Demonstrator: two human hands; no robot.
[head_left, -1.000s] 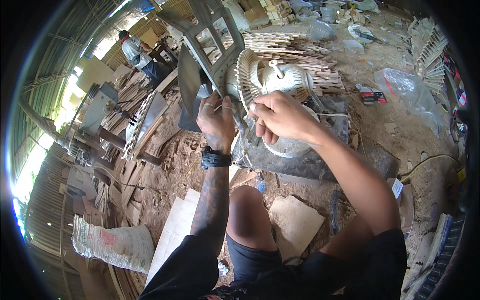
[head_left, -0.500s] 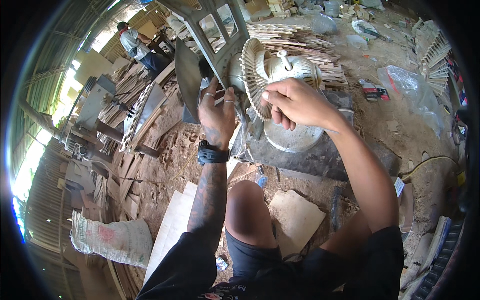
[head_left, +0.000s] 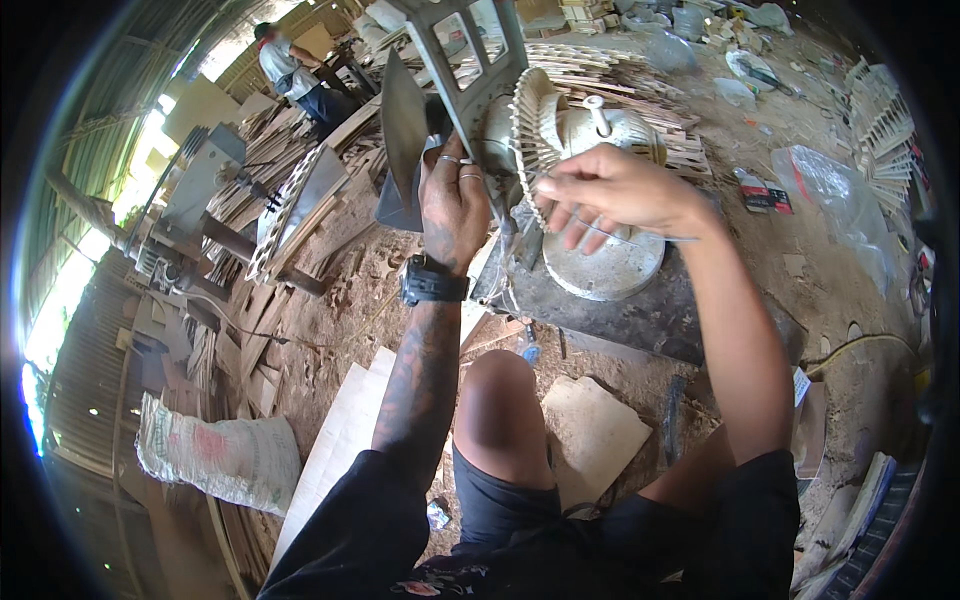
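A ring of thin wooden slats stands upright between a grey metal frame and a cream motor-like housing. My right hand is at the ring's near right edge, its fingers loosely apart and slightly blurred; the thumb side is close to the slats. My left hand, with rings on its fingers and a black watch at the wrist, reaches up by the frame's lower corner, beside a dark metal disc. Its fingers curl inward, and what they hold is hidden.
The housing rests on a round pale base over a dark slab. Wooden strips pile up behind. Another machine stands at left, with a person beyond. A woven sack and plywood sheets lie nearer.
My right hand's closed fingers have loosened and spread at the ring's edge. My left hand stays by the frame. The whole view has shifted slightly, moving the machine rightward in it.
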